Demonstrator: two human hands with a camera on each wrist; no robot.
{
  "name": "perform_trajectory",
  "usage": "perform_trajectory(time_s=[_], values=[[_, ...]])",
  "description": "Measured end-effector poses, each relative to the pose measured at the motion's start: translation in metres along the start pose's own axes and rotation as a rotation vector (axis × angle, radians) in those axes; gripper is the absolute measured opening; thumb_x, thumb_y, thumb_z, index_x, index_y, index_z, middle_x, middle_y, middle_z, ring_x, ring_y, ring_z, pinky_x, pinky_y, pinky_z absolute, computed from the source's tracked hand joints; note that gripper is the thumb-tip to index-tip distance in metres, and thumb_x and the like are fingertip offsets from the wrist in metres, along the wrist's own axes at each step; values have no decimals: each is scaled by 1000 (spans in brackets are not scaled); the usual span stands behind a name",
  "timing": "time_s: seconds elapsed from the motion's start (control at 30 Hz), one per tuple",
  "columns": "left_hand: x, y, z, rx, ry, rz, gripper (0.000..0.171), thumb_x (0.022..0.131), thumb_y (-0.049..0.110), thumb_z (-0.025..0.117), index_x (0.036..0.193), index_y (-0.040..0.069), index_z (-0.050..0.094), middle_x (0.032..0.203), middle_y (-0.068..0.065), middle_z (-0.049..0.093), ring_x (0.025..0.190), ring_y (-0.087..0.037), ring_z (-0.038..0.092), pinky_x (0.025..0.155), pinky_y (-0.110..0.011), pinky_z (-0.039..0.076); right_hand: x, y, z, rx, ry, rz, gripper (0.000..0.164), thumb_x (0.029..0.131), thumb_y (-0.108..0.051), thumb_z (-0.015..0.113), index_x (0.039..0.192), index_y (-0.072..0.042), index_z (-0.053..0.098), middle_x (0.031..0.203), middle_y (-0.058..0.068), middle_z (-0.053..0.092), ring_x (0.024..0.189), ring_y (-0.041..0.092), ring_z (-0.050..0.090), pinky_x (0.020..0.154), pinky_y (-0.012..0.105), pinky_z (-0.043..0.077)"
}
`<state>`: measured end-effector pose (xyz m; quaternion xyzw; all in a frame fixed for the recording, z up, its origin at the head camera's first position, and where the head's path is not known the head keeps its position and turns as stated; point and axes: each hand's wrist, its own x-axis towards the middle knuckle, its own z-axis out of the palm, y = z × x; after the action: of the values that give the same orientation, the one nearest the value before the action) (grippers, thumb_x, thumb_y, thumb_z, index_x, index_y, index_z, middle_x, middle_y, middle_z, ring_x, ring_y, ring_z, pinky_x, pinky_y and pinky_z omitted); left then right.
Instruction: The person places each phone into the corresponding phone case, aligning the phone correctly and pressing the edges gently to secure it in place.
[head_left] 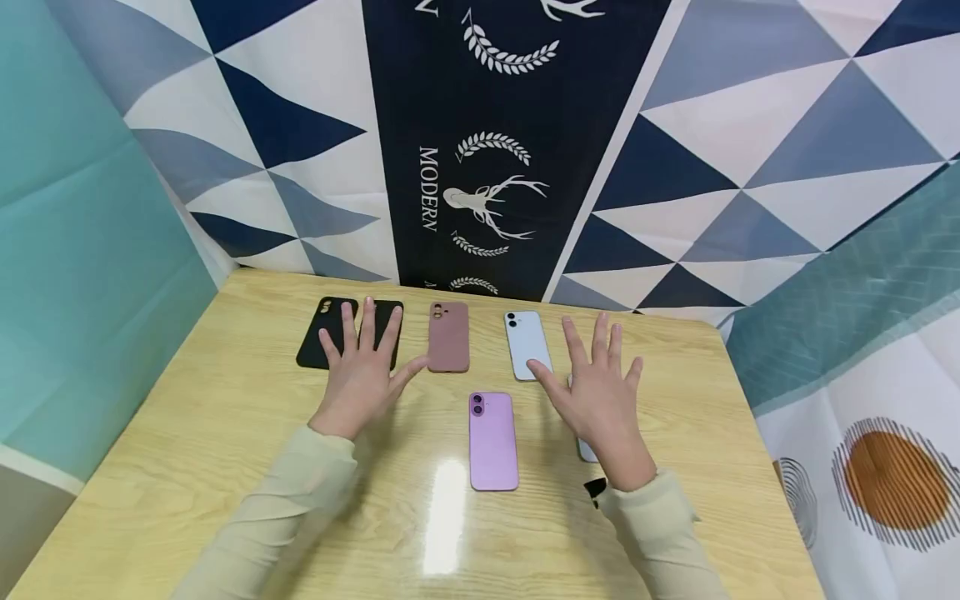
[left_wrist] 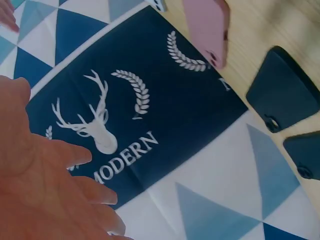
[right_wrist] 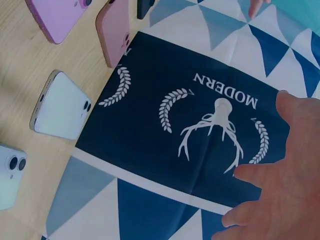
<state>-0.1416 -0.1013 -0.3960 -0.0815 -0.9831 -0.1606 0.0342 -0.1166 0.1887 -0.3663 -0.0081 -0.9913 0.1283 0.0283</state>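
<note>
Purple phone (head_left: pixel 493 442) flat on table (head_left: pixel 187 417), head view; L hand (head_left: pixel 358 383) & R hand (head_left: pixel 600 396), fingers wide, holding nothing. L wrist: black cases (left_wrist: pixel 282 92) side by side. R wrist: pale phones (right_wrist: pixel 61 106) apart. Layout prob. done; what's left unclear.

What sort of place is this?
Probably a makeshift indoor recording booth: pale wood-grain table, a navy deer-printed fabric panel hanging behind, and a teal fabric sheet alongside.
</note>
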Motion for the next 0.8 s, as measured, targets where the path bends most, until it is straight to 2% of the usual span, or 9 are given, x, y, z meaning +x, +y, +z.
perform_trajectory(time_s=[0.17,0.4,0.5,0.8], values=[[4,-14,2,-11,-30,-18,83,89,67,36,152,21,8,157,-16,-10,141,-40,-19,107,-72,-2,0,7,0,15,-7,10,85,86,-75,30,151,-24,13,156,17,-9,144,39,-4,105,73,7],[11,-46,4,-35,-79,-76,85,90,66,37,152,19,3,156,-21,-9,140,-43,-17,106,-73,-3,0,11,6,11,-19,12,85,85,-75,31,151,-23,14,157,18,-6,144,40,-2,106,72,10],[15,-58,4,-39,-93,-91,86,90,66,36,152,15,4,155,-23,-9,139,-45,-17,105,-74,-3,2,12,8,7,-19,14,85,86,-74,32,151,-22,15,157,20,-3,144,40,-1,106,72,11],[24,-82,5,-60,-131,-141,87,92,66,28,151,7,5,152,-29,-10,137,-48,-17,103,-76,-2,1,14,15,13,-46,29,85,86,-73,32,151,-21,17,156,20,-3,144,42,2,107,71,12]])
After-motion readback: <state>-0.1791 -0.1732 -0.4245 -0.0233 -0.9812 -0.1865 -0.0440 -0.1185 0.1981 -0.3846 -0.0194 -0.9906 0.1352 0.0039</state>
